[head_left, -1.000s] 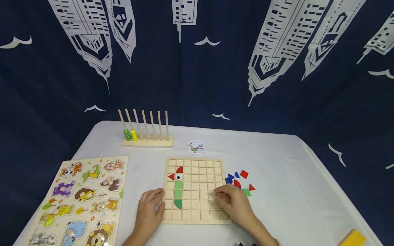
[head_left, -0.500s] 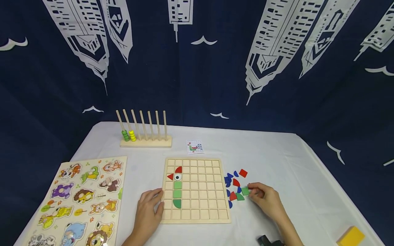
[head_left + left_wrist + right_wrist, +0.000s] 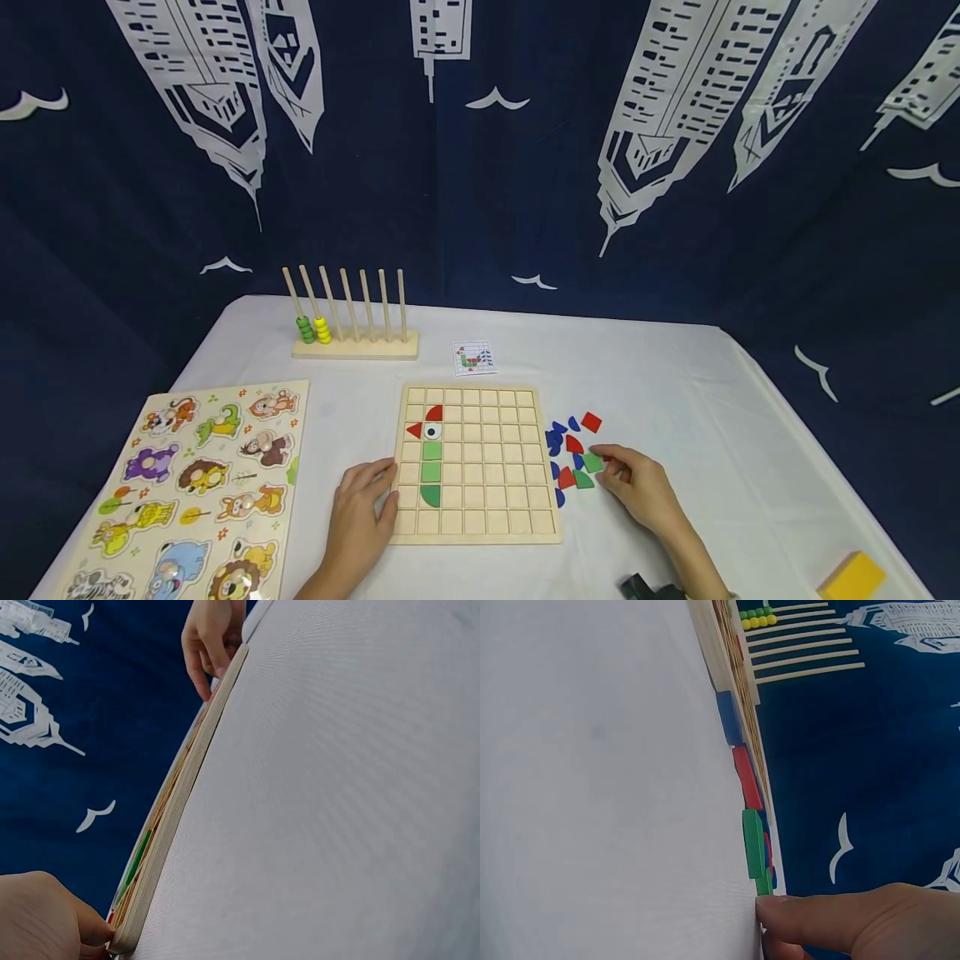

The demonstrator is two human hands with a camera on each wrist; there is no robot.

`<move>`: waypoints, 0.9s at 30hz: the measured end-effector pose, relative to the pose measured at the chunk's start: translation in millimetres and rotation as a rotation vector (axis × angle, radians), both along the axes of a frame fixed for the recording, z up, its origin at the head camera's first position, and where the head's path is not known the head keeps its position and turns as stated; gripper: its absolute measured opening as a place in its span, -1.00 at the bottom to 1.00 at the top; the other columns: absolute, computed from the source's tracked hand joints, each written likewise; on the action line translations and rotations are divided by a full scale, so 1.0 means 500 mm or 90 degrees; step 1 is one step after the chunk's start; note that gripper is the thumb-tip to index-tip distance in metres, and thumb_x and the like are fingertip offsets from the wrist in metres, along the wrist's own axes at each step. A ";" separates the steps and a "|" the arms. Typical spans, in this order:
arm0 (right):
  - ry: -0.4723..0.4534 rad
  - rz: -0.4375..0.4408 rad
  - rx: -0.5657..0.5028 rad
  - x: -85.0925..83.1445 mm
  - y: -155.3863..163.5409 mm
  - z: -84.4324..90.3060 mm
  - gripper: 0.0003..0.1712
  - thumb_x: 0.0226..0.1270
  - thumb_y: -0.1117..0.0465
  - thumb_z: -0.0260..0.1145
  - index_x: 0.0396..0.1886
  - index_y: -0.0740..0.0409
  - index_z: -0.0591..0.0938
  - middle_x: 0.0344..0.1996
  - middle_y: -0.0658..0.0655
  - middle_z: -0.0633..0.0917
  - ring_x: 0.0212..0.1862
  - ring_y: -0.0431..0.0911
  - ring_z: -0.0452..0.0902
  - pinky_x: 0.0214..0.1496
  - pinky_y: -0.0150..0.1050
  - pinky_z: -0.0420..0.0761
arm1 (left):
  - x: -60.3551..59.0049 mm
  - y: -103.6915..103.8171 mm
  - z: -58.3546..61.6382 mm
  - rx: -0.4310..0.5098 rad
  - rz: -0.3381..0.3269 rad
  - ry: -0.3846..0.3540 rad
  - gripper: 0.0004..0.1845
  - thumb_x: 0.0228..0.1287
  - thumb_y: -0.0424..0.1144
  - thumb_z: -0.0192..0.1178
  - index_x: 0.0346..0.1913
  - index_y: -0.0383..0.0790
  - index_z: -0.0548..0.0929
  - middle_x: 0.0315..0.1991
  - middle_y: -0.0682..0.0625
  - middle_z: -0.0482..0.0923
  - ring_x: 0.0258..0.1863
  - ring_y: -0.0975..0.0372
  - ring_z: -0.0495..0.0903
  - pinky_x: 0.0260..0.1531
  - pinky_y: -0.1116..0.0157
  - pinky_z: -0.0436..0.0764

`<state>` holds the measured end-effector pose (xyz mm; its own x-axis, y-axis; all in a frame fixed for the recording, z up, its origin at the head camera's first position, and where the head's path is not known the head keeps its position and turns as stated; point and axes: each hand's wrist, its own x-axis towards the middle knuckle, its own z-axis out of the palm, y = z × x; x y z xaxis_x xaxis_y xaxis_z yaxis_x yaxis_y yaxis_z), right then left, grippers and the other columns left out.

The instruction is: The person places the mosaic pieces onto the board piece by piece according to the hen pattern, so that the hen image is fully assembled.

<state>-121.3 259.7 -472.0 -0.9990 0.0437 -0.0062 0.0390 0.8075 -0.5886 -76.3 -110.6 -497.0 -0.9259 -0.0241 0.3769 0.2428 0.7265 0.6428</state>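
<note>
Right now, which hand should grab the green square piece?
Probably the right hand: its fingertips already touch the green square piece. The left hand rests on the far edge of the wooden grid board.

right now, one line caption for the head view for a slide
Left hand rests on the wooden grid board while the right hand touches a green square piece among loose coloured shapes on the white table.

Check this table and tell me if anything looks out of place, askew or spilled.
Nothing stands out. The grid board lies flat and square, the left hand resting on its edge. Loose coloured pieces sit scattered beside it, where the right hand touches a green square piece.
</note>
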 end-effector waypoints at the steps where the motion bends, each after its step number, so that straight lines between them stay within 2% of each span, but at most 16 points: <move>1: 0.002 0.000 0.001 0.000 -0.001 0.000 -0.64 0.15 0.38 0.40 -0.02 0.17 0.69 -0.49 0.02 0.51 -0.50 -0.19 0.30 -0.51 -0.41 0.30 | 0.000 0.000 0.000 0.000 0.000 0.000 -0.65 0.03 -0.54 0.33 -0.05 -0.55 0.67 0.04 -0.20 0.65 0.07 -0.01 0.46 0.05 0.02 0.37; 9: 0.010 -0.022 0.009 0.002 0.003 0.002 -0.73 0.11 0.32 0.46 -0.15 0.23 0.69 -0.49 0.02 0.55 -0.49 -0.19 0.31 -0.50 -0.39 0.27 | -0.002 -0.001 -0.003 0.000 0.001 0.004 -0.65 0.02 -0.54 0.33 -0.05 -0.54 0.67 0.04 -0.20 0.65 0.07 0.00 0.47 0.06 0.05 0.36; 15: 0.023 -0.018 -0.004 0.013 -0.027 0.028 -0.73 0.07 0.32 0.49 -0.19 0.24 0.69 -0.50 0.02 0.58 -0.49 -0.20 0.33 -0.50 -0.42 0.32 | -0.004 0.000 -0.006 0.001 0.002 0.006 -0.65 0.02 -0.54 0.34 -0.05 -0.53 0.67 0.04 -0.20 0.65 0.07 -0.01 0.47 0.06 0.05 0.36; 19: 0.056 0.044 -0.035 0.021 -0.085 0.044 -0.75 -0.01 0.37 0.52 -0.29 0.19 0.69 -0.55 -0.07 0.56 -0.56 -0.28 0.30 -0.54 -0.44 0.32 | -0.004 0.000 -0.005 0.001 0.001 0.004 -0.65 0.02 -0.54 0.34 -0.05 -0.53 0.67 0.04 -0.20 0.65 0.07 -0.01 0.47 0.06 0.03 0.37; 23: 0.075 0.157 -0.051 0.025 -0.167 0.052 -0.77 -0.05 0.35 0.53 -0.35 0.11 0.69 -0.58 -0.18 0.55 -0.60 -0.37 0.29 -0.56 -0.46 0.34 | -0.004 -0.001 -0.005 0.000 0.003 0.005 -0.65 0.02 -0.54 0.34 -0.05 -0.53 0.67 0.04 -0.19 0.65 0.07 -0.01 0.48 0.07 0.04 0.37; 27: 0.065 0.263 -0.050 0.026 -0.244 0.053 -0.78 -0.03 0.30 0.53 -0.35 0.10 0.68 -0.56 -0.18 0.55 -0.58 -0.40 0.28 -0.56 -0.47 0.35 | -0.004 -0.001 -0.006 0.003 0.002 0.003 -0.65 0.02 -0.54 0.34 -0.05 -0.52 0.67 0.05 -0.19 0.65 0.07 -0.01 0.47 0.07 0.04 0.36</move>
<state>-108.2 137.7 -445.5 -0.9282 -0.3566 0.1061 -0.3397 0.6961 -0.6325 -78.1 -111.3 -500.1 -0.9242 -0.0286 0.3807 0.2435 0.7240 0.6454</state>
